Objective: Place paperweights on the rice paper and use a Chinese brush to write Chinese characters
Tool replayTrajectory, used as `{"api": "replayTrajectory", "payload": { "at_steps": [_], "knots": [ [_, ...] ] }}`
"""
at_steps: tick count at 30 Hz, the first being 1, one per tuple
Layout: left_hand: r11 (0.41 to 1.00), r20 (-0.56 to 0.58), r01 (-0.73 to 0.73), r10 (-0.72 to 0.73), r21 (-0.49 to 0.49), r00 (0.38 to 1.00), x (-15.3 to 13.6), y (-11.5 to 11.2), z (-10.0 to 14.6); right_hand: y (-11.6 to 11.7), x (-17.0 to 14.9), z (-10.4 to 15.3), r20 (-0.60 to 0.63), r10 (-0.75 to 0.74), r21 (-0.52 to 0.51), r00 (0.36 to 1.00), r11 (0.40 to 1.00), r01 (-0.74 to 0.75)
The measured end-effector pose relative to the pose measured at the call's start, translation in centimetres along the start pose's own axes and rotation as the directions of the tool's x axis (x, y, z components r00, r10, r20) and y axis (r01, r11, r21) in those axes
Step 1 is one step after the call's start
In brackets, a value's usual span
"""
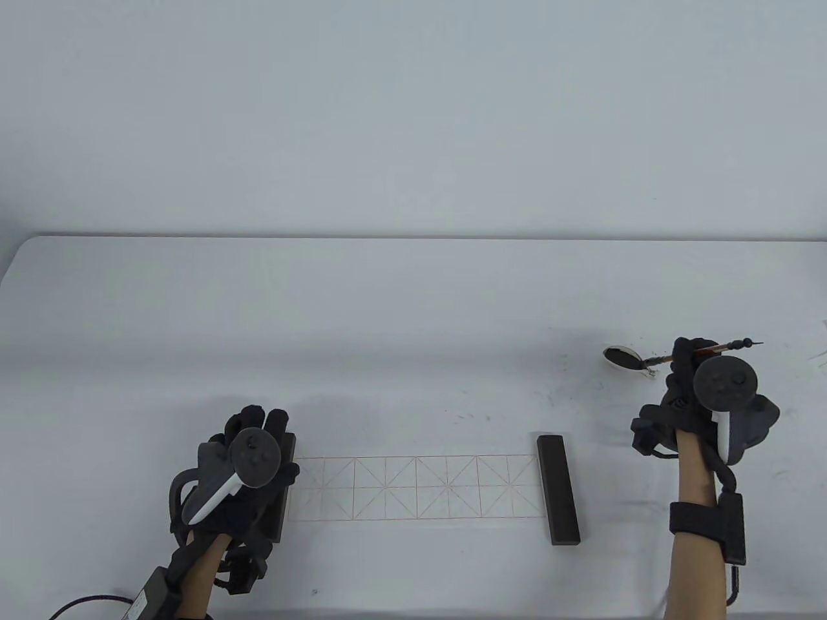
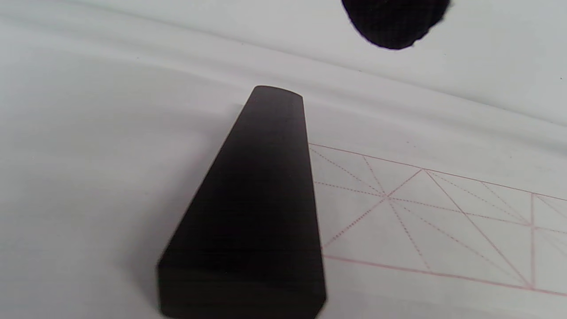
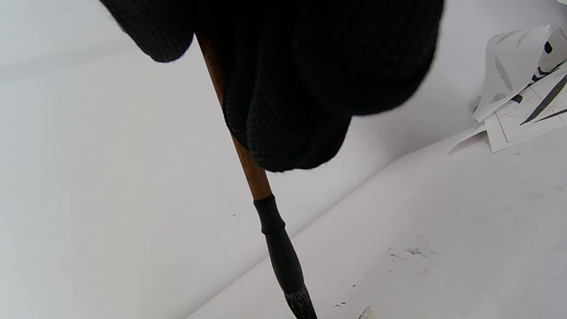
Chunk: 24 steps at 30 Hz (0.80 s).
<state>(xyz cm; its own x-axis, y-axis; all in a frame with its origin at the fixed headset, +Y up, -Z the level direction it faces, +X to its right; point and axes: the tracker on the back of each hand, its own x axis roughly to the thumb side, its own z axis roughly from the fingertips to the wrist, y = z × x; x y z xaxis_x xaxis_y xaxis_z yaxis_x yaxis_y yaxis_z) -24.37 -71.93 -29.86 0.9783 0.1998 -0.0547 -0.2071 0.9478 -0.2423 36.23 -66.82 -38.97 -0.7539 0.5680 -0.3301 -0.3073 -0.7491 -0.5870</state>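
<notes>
The rice paper (image 1: 413,487), a strip with a red grid, lies near the table's front edge. A dark paperweight (image 1: 557,489) lies across its right end. A second paperweight (image 2: 261,208) lies on the left end, and my left hand (image 1: 258,426) is over it with fingers relaxed. One fingertip (image 2: 394,22) shows beyond the weight without touching it. At the right, my right hand (image 1: 685,361) grips the wooden-handled brush (image 3: 261,177). Its dark bristles (image 3: 301,305) point down and left towards a small ink dish (image 1: 623,357).
Inked paper scraps (image 3: 522,88) lie at the table's far right edge. Ink specks (image 1: 568,381) dot the white tabletop around the dish. The table's back edge (image 1: 413,237) meets a plain wall. A cable (image 1: 84,604) trails off at the front left.
</notes>
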Motion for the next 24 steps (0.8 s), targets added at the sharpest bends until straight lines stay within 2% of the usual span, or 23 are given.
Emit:
{"api": "replayTrajectory", "payload": {
  "at_steps": [6,12,24],
  "knots": [
    [1.0,0.002,0.002,-0.002,-0.003,1.0,0.0,-0.05,-0.01,0.15,0.13,-0.07,-0.004,0.014,0.028,1.0,1.0,-0.014],
    [1.0,0.003,0.001,-0.001,0.001,1.0,-0.04,-0.04,0.0,-0.18,0.26,-0.01,0.011,0.049,0.007,0.999,0.999,-0.049],
    [1.0,0.001,0.0,0.0,-0.003,1.0,-0.07,-0.11,0.01,0.0,0.29,-0.03,0.002,0.029,0.031,1.0,0.999,-0.029]
  ]
}}
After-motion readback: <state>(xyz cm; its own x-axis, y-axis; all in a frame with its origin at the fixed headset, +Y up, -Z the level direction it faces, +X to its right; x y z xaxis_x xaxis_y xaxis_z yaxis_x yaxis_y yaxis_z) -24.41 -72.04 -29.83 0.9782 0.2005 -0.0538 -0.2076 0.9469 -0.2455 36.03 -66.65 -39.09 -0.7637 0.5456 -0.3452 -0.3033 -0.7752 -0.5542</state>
